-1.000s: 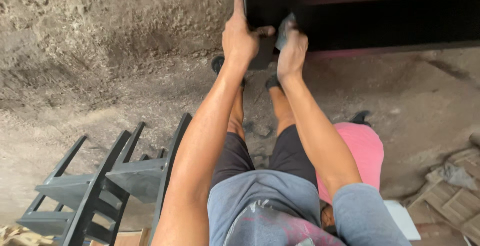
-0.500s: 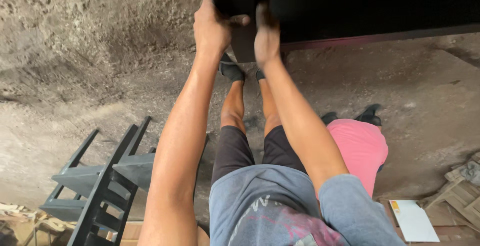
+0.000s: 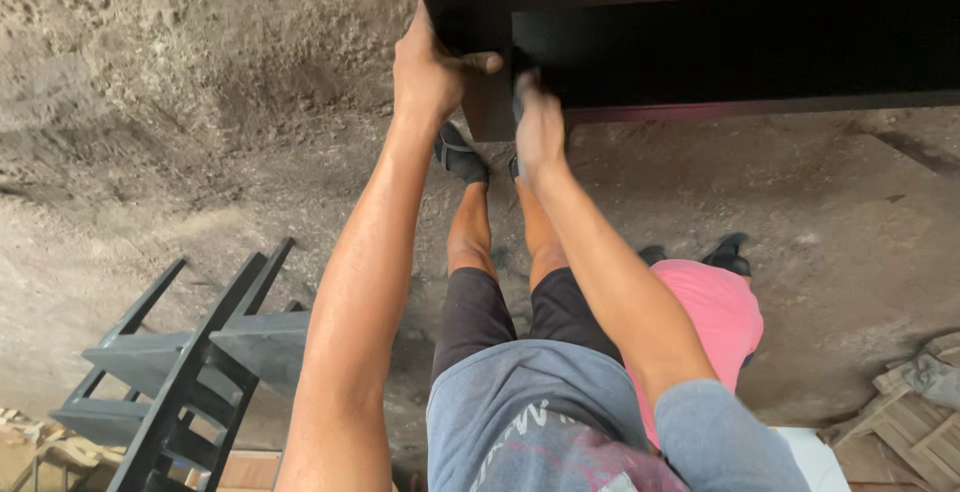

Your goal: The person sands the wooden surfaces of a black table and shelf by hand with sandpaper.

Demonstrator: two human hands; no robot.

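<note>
A large dark wooden furniture piece (image 3: 700, 32) fills the space above both hands, over a rough dirt floor (image 3: 150, 102). Its leg (image 3: 488, 102) sits between the hands: the left hand (image 3: 428, 72) grips its side, thumb across; the right hand (image 3: 538, 122) presses a blurred small object against it, grip unclear. Apparently rubbing or finishing; steady bracing needed next.

Rough grey dirt floor (image 3: 200, 112) all around the grip, dark slatted chairs (image 3: 190, 372) lying well below-left of it, pink stool (image 3: 715, 317) below-right, wooden pallet (image 3: 915, 432) and grey rag (image 3: 935, 377) far lower right, white sheet (image 3: 815, 452) beside them, flat daylight.
</note>
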